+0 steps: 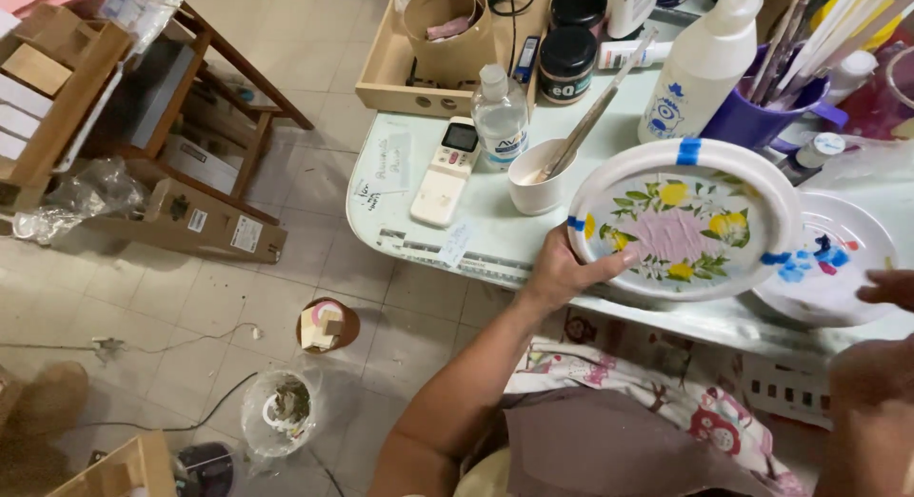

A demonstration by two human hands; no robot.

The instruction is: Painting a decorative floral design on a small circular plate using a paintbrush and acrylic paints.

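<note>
The left hand (562, 268) grips the round white plate painted with yellow flowers (684, 219), tilted over the pale counter (476, 240) edge; the right hand (887, 288), partly cropped, cannot be judged. A slipped grip could smear wet paint

Both arms are bare, with no sleeves. The left hand (562, 273) has no ring and no glove. The right hand (887, 288) is mostly cut off by the picture edge. On the lap lies a white cloth (657, 387) with pink-red flowers and a plain brown-grey part.
</note>
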